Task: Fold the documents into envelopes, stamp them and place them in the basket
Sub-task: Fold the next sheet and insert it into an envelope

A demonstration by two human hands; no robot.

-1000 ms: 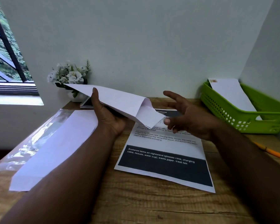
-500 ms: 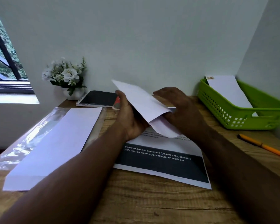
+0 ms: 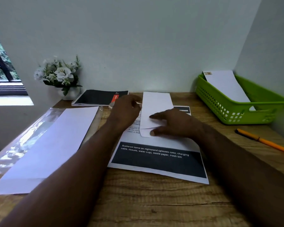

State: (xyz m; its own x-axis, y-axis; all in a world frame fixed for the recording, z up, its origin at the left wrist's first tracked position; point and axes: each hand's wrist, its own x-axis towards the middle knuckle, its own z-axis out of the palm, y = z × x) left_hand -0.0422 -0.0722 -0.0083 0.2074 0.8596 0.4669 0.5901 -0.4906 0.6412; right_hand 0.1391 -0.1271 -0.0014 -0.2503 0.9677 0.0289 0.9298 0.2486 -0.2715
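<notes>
A white envelope [image 3: 156,106] lies flat on the printed document [image 3: 156,163] in the middle of the wooden desk, its flap end towards me. My right hand [image 3: 175,124] presses on it with straight fingers, the thumb on the flap. My left hand [image 3: 125,110] sits at the envelope's left edge with fingers curled; whether it pinches anything is hidden. The green basket [image 3: 233,114] stands at the back right, and a stamped envelope [image 3: 226,86] leans in it.
A large blank envelope [image 3: 47,145] lies on a clear plastic sleeve [image 3: 21,145] at the left. A black spiral notebook [image 3: 97,97] and a pot of white flowers [image 3: 59,74] stand by the back wall. An orange pencil [image 3: 267,142] lies at the right.
The envelope was held up in both hands; now it lies flat on the document. My right hand has come on top of it, and my left hand has moved to its left edge.
</notes>
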